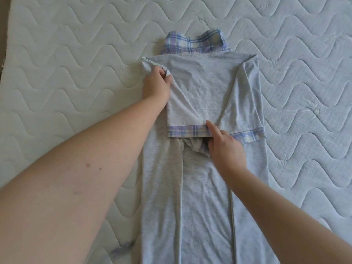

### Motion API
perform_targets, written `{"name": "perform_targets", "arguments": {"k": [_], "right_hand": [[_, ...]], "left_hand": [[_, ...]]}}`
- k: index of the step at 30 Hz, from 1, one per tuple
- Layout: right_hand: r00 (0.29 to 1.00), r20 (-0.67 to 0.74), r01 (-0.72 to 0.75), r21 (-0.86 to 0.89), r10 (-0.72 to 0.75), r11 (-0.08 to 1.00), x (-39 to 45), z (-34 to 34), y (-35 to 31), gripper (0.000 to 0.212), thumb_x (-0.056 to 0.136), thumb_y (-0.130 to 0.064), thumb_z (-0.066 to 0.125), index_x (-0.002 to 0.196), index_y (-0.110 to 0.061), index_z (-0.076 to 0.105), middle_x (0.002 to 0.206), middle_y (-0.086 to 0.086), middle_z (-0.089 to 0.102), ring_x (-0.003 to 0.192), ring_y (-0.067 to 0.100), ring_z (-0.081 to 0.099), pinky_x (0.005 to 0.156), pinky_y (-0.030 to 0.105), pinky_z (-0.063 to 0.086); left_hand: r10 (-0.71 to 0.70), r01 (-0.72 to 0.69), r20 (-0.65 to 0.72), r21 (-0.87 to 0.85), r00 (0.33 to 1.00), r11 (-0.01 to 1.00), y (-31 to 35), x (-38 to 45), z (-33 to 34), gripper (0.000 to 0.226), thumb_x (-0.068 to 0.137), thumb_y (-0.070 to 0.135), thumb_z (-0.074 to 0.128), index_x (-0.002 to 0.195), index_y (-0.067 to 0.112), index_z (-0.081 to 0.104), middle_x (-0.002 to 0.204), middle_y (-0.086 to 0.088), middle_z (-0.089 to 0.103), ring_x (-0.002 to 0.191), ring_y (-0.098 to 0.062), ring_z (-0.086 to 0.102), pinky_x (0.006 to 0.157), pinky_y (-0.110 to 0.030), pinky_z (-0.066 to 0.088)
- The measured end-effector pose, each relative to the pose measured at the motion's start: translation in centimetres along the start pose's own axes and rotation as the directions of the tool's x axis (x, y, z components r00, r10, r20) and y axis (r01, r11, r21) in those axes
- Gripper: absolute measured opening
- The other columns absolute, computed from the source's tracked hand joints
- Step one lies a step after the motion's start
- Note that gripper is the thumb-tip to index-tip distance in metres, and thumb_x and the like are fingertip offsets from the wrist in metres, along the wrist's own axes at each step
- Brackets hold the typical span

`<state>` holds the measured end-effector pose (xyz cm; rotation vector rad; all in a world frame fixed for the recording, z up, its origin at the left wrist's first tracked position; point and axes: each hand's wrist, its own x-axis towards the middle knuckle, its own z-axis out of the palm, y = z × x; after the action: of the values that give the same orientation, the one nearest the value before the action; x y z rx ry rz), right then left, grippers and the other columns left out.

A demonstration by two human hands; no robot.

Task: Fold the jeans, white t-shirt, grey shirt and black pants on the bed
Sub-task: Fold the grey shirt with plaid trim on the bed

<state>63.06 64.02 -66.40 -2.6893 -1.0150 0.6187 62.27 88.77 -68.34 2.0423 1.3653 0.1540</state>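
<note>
A bare quilted mattress (76,54) stitched in wavy lines fills nearly the whole view, the bed's only visible surface; a thin strip of something darker shows along the upper left edge, too narrow to identify. The grey shirt (202,88) lies back-up down the middle of the bed, its plaid collar (196,43) at the far end and both sides turned in toward the centre, each short sleeve ending in a plaid cuff. Its hem runs off the bottom of the frame. The left hand (156,84) pinches the folded edge of the left sleeve near the shoulder between thumb and curled fingers. The right hand (224,147) rests on the shirt's middle, its index finger (212,128) straight and pressing the inner end of the left plaid cuff (187,131), its other fingers curled under and partly hidden. Beneath that cuff a bunch of fabric is hard to make out. A bluish scrap (122,248) peeks past the left forearm at lower left, mostly hidden.
</note>
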Motion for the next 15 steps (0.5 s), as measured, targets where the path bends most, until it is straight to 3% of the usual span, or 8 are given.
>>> {"name": "perform_targets", "arguments": {"k": [3,5,7,9,12,15], "right_hand": [[0.996,-0.072,0.064,0.054,-0.06,0.996,-0.4,0.1,0.3,0.05,0.097,-0.011,0.049,0.144,-0.028,0.046,0.086,0.01,0.056,0.058,0.028,0.046,0.051,0.03,0.03],[0.997,-0.045,0.07,0.062,-0.067,0.996,-0.5,0.2,0.4,0.058,0.097,-0.006,0.048,0.148,-0.033,0.04,0.088,0.009,0.051,0.057,0.024,0.041,0.051,0.03,0.029],[0.998,0.006,0.058,-0.026,-0.058,0.998,-0.5,0.1,0.1,0.068,0.096,-0.003,0.044,0.152,-0.037,0.028,0.093,0.007,0.045,0.06,0.022,0.038,0.055,0.032,0.031],[0.998,0.016,0.065,-0.199,-0.064,0.978,-0.9,0.3,-0.3,0.067,0.095,-0.005,0.038,0.154,-0.033,0.022,0.104,0.008,0.043,0.075,0.023,0.042,0.066,0.035,0.034],[0.995,-0.035,0.075,-0.321,-0.091,0.944,-2.1,0.5,-0.1,0.06,0.094,-0.006,0.038,0.152,-0.022,0.032,0.116,0.013,0.048,0.096,0.03,0.047,0.084,0.04,0.035],[0.955,-0.231,0.136,-0.221,-0.187,0.966,-2.5,0.6,-0.2,0.053,0.092,-0.012,0.05,0.144,-0.015,0.047,0.128,0.014,0.054,0.114,0.034,0.051,0.098,0.044,0.036]], "left_hand": [[-0.026,0.026,0.003,-0.102,1.0,0.994,0.1,-2.0,-0.4,0.048,0.093,0.038,0.062,0.13,0.016,0.041,0.119,-0.003,0.061,0.099,-0.022,0.06,0.073,-0.027,0.038],[-0.067,0.075,0.072,-0.103,0.995,0.992,-0.5,-3.9,-0.8,0.062,0.089,0.042,0.066,0.137,0.017,0.034,0.127,-0.007,0.058,0.098,-0.021,0.058,0.076,-0.029,0.038],[-0.142,0.157,0.22,-0.052,0.965,0.986,-1.7,-5.9,-1.3,0.073,0.084,0.04,0.073,0.139,0.017,0.032,0.129,-0.006,0.055,0.097,-0.02,0.053,0.079,-0.03,0.039],[-0.15,0.158,0.315,0.001,0.937,0.987,-2.8,-7.3,-1.6,0.075,0.079,0.029,0.079,0.139,0.019,0.035,0.124,-0.008,0.059,0.103,-0.025,0.058,0.081,-0.031,0.044],[-0.07,0.064,0.237,0.034,0.969,0.997,-3.8,-8.8,-2.0,0.061,0.08,0.022,0.077,0.131,0.016,0.044,0.116,-0.012,0.063,0.104,-0.03,0.061,0.084,-0.035,0.046],[0.159,-0.157,0.011,0.231,0.987,0.96,-4.1,-10.7,-1.9,0.054,0.085,0.021,0.071,0.132,0.012,0.047,0.12,-0.016,0.056,0.108,-0.035,0.056,0.085,-0.042,0.044]]}}
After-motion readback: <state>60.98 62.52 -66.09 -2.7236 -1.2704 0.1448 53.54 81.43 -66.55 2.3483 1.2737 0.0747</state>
